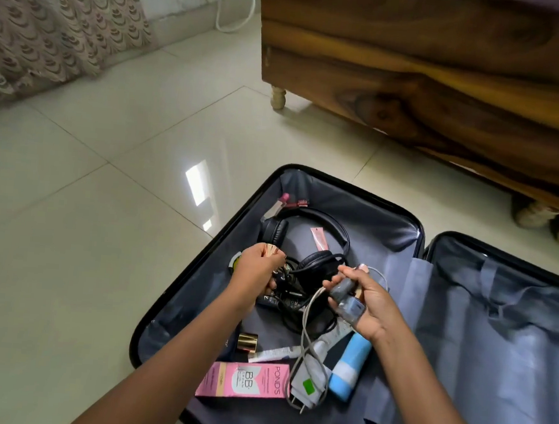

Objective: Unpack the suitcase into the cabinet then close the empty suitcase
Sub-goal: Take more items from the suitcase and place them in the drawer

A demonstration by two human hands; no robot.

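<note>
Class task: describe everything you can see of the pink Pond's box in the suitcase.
The pink Pond's box is a rectangular cardboard carton, printed "POND'S" and "BB", with a white panel. It lies flat on the suitcase's grey lining, near the front edge, its right end beside a white charger.

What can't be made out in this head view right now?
Gold item in left hand: mostly covered by fingers, head view.
Suitcase: right half cut off by frame edge.
Wooden furniture: top cut off; cabinet or not, unclear.
Black cables: tangle partly hidden by left hand.
</note>
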